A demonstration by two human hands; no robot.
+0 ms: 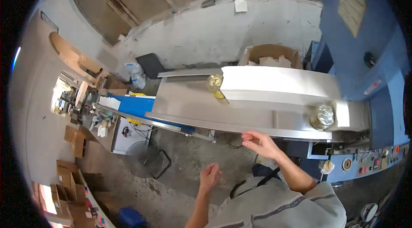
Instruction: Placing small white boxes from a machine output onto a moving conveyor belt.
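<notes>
My right hand [261,144] hovers at the near edge of a long metal conveyor bed [189,99], its fingers stretched out and nothing in them. Lower and to the left, my left hand [210,177] is held over the floor in front of me, slightly blurred, fingers loosely bent and apart with no object visible in them. On the bed stands a shiny gold-coloured round container [214,83], with a reflection below it. A second round container [322,117], gold-sided with a crinkled silvery top, sits at the right end by the blue machine. Neither hand touches a container.
A tall blue machine [365,56] with a control panel [373,163] stands at the right. Behind the bed is an open cardboard box [274,52]. A blue belt [136,105] continues left, a round floor fan [143,159] stands below it, and cardboard boxes [68,176] line the left.
</notes>
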